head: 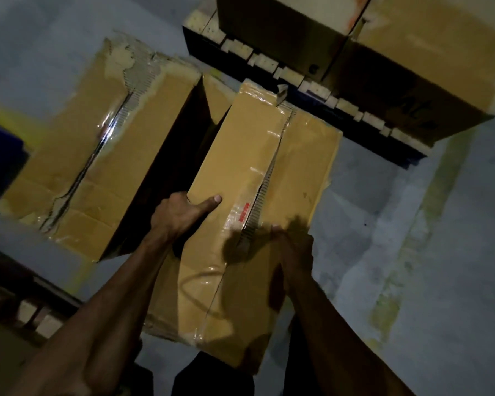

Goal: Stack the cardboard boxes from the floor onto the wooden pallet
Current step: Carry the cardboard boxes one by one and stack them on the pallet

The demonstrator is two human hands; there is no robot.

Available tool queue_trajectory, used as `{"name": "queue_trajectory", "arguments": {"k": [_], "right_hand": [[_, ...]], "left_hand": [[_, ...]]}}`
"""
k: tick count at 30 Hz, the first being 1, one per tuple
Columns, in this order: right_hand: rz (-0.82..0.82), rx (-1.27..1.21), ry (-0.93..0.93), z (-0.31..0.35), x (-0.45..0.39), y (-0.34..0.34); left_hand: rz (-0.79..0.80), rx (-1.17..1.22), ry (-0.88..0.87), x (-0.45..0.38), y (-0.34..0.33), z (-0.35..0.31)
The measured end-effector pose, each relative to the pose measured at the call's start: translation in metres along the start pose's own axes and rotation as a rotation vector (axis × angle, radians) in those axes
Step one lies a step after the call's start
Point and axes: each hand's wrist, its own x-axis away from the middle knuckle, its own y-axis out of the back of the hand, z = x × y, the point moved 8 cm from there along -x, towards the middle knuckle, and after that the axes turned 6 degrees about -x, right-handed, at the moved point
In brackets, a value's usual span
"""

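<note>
Here my left hand (180, 215) grips the left edge of the long cardboard box (240, 178) in front of me, thumb flat on its taped top and the other fingers curled down over the side. My right hand (293, 247) is at the box's right edge, near the seam tape; it is blurred, and the fingers seem bent over that edge, though I cannot tell how firmly they hold. The box lies lengthwise away from me, its far end reaching toward the wooden pallet (320, 90); whether it rests on the grey floor (412, 252) or is lifted off it I cannot tell. A red mark (244, 212) sits on its top beside the tape.

Just to the left lies a second cardboard box (97, 144), its top torn along the seam, with a dark gap between the two. On the pallet stand two more boxes: a large box (429, 67) at the right and another box (283, 24) behind it at the top of the view.
</note>
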Motion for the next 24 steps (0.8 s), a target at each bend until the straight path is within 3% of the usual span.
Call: {"name": "queue_trajectory", "arguments": {"k": [6,14,24], "right_hand": [[-0.046,0.158,0.154,0.081,0.039,0.070],[-0.135,0.295,0.314,0.154,0.087,0.165],[0.002,0.429,0.674,0.223,0.141,0.202]], "left_hand": [[-0.159,-0.089,-0.066,0.064,0.040,-0.070],[-0.259,0.000,-0.124,0.160,0.061,-0.140],[-0.504,0.229,0.044,0.281,0.075,-0.135]]}}
